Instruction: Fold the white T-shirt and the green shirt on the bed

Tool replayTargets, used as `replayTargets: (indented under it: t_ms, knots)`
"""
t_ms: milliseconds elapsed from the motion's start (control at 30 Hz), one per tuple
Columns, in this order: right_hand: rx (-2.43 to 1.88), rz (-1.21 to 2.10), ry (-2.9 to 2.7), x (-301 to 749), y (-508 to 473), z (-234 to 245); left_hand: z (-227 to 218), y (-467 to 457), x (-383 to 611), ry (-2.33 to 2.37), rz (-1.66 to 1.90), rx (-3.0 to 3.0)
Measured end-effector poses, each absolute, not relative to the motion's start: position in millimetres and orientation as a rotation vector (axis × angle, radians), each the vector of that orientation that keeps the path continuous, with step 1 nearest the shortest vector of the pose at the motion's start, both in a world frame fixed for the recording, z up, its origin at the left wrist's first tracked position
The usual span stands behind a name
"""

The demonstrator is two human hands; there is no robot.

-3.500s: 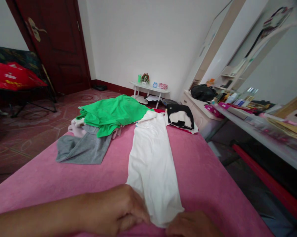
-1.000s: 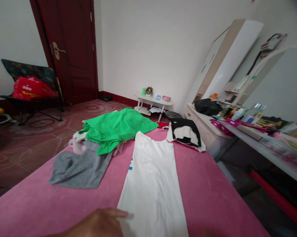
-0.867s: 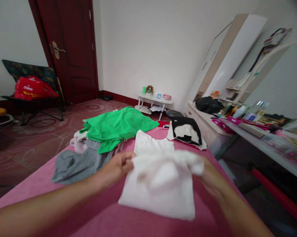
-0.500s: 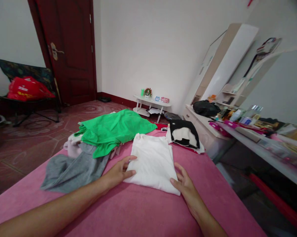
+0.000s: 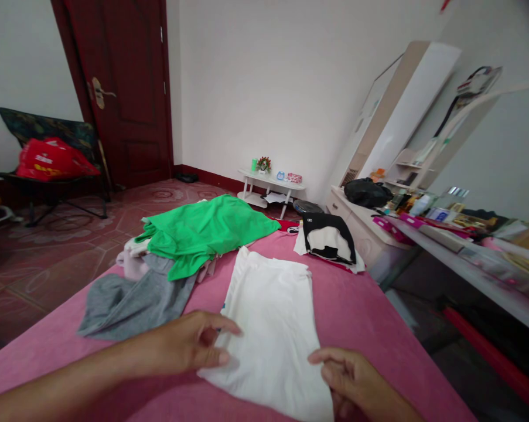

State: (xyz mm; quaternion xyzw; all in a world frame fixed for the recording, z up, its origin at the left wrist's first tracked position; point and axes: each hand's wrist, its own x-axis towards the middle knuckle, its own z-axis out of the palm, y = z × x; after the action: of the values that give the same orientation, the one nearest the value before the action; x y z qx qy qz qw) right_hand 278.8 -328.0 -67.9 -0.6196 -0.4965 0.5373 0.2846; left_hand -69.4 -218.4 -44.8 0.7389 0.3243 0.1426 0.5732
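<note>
The white cloth (image 5: 273, 334) lies between your hands on the pink bed (image 5: 378, 334). Your left hand (image 5: 194, 346) has thumb and forefinger spread over its left edge, a clear gap between the tips; your right hand (image 5: 356, 378) curls at its right edge, though whether it pinches the fabric you cannot tell. Just past your left fingertips, a teal print (image 5: 222, 306) shows on that edge (too partial to read). Far beyond your left hand, the red bag (image 5: 73, 158) on the chair (image 5: 44, 125) carries white and yellow lettering (image 5: 44, 159), too small to make out. Ahead of your right hand, the black-and-white cloth (image 5: 330, 237) bears a small pale logo (image 5: 310, 220). Farther right, a blue label (image 5: 440, 215) stands illegible among bottles (image 5: 420, 204). Nearest in the way is the grey cloth (image 5: 136, 302), just beyond your left wrist, partly under the green cloth (image 5: 215, 225).
</note>
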Motion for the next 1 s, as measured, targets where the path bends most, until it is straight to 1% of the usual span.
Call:
replayTargets:
  t_ms: [100, 200, 267, 333, 367, 433, 533, 600, 700, 800, 867, 1000]
  knots:
    - [-1.638, 1.286, -1.192, 283, -278, -53, -48, -174, -39, 0.896, 0.455, 1.534]
    - [-1.565, 1.127, -1.052, 285, -224, -55, -53, -127, -7, 1.105, 0.592, 1.516]
    - [-1.515, 1.012, -1.047, 284, -196, -67, -54, -104, 10, 1.249, 0.675, 1.748]
    - [-1.494, 0.813, -1.119, 280, -181, -81, -53, -93, 25, 1.350, 0.814, 2.090]
    - [-1.502, 0.686, -1.171, 277, -178, -87, -51, -92, 33, 1.342, 0.882, 2.249]
    - [-1.557, 0.410, -1.304, 266, -179, -93, -44, -95, 51, 1.183, 0.956, 2.458]
    - [-1.682, 0.057, -1.587, 248, -190, -89, -33, -109, 83, 0.830, 0.941, 2.609]
    - [-1.777, -0.104, -1.739, 239, -196, -84, -29, -120, 101, 0.753, 0.922, 2.724]
    - [-1.859, -0.234, -1.840, 234, -200, -81, -33, -131, 112, 0.897, 0.921, 2.822]
    - [-1.847, -0.261, -1.897, 235, -200, -86, -45, -128, 108, 1.127, 0.927, 2.717]
    - [-1.852, -0.265, -1.923, 236, -199, -88, -55, -121, 103, 1.182, 0.951, 2.538]
    - [-1.848, -0.269, -1.936, 234, -201, -85, -67, -102, 100, 1.056, 1.014, 2.043]
